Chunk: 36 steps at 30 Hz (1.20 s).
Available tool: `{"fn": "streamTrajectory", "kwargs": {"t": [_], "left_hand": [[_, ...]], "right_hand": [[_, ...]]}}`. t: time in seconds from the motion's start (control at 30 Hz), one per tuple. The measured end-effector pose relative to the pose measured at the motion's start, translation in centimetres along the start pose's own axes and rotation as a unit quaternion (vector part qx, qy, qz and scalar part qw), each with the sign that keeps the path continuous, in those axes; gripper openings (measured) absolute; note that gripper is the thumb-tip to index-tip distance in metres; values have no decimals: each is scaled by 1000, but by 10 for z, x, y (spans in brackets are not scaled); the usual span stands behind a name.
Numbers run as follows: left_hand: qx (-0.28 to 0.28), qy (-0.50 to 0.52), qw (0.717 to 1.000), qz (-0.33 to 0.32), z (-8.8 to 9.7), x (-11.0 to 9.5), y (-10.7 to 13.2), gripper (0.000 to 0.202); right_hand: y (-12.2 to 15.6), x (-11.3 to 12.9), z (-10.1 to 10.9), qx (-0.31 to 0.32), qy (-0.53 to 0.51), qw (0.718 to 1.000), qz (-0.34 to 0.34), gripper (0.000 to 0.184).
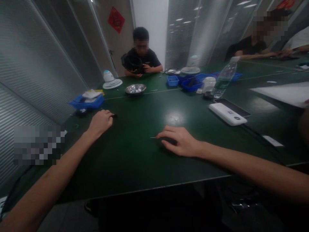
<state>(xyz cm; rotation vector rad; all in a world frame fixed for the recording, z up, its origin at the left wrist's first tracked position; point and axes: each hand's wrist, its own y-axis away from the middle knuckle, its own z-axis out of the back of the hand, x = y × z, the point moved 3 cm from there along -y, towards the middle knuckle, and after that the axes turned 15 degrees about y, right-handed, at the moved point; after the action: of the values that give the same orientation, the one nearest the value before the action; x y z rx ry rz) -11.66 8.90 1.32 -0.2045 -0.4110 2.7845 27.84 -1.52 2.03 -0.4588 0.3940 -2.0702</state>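
My left hand (pixel 101 122) rests low over the green table (pixel 135 161), its fingers closed round a small dark piece (pixel 115 115) that pokes out past the fingertips. What kind of thing it is cannot be made out. Farther right, my right hand (pixel 178 140) lies near the tabletop with bent fingers round a slim tool. A thin, pale tip (pixel 153 138) sticks out to the left of the fingertips, and a dark part shows under the palm. The two hands are well apart.
A blue tray (pixel 88 102) stands beyond my left hand, with a metal bowl (pixel 135 89) farther back. To the right are a white power bank (pixel 227 114) with a cable, a phone (pixel 231 107), a tilted water bottle (pixel 225 79) and blue bins (pixel 173 81). People sit across the table.
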Motion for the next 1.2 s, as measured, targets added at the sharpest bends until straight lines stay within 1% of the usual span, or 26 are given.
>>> {"fn": "streamTrajectory", "kwargs": {"t": [0.13, 0.23, 0.37, 0.53, 0.7, 0.87, 1.07, 1.2], "left_hand": [[13, -27, 999, -26, -4, -11, -4, 34], [9, -29, 999, -20, -4, -15, -5, 32], [4, -18, 1000, 1, -1, -16, -3, 32], [8, -46, 999, -21, 1, -19, -4, 31], [4, -49, 999, -3, 2, -18, -6, 30], [-1, -73, 997, -4, -2, -22, -4, 30], [-22, -15, 999, 27, -4, -19, -2, 32], [-33, 9, 999, 30, -3, -14, -4, 30]], "right_hand": [[0, 0, 0, 1, 1, 1000, -1, 27], [0, 0, 0, 1, -2, 1000, 1, 27], [0, 1, 0, 5, 0, 1000, -2, 27], [0, 0, -1, 8, 1, 1000, -1, 26], [0, -1, -2, 13, 4, 1000, -2, 26], [0, -3, -4, 18, 4, 1000, -2, 27], [0, -2, -2, 19, 4, 1000, -4, 27], [0, -3, -2, 22, 0, 1000, -5, 27]]}}
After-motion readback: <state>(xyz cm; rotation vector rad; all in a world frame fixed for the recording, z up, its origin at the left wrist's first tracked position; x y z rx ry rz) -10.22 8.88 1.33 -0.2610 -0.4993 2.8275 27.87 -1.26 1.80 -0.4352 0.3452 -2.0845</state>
